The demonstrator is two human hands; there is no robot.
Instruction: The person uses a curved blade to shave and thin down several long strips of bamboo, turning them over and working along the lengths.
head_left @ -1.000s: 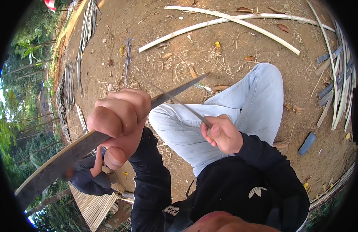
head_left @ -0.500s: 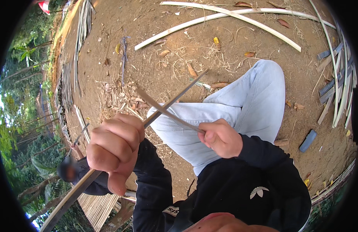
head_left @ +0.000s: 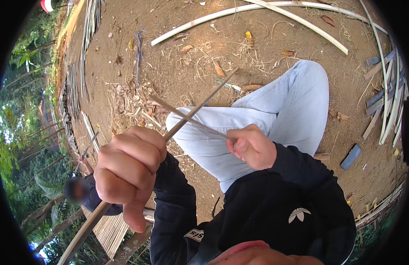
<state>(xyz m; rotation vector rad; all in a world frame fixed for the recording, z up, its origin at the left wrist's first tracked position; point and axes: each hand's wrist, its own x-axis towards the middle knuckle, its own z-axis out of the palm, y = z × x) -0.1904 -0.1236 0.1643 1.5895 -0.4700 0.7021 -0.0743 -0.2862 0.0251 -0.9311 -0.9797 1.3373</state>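
Turned edge-on since earlier: strip [head_left: 86,231], 8 to 1 o'clock, clenched in left hand [head_left: 129,170]; right hand [head_left: 253,148] grips knife [head_left: 209,128] crossing strip, tip toward 10; white logo [head_left: 297,215], lettered patch [head_left: 194,235] on jacket [head_left: 262,203].

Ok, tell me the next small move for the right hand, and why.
Probably slide the knife lightly along the strip, away from the left hand: the blade crosses the strip just beyond that closed fist, and the right hand grips the knife.
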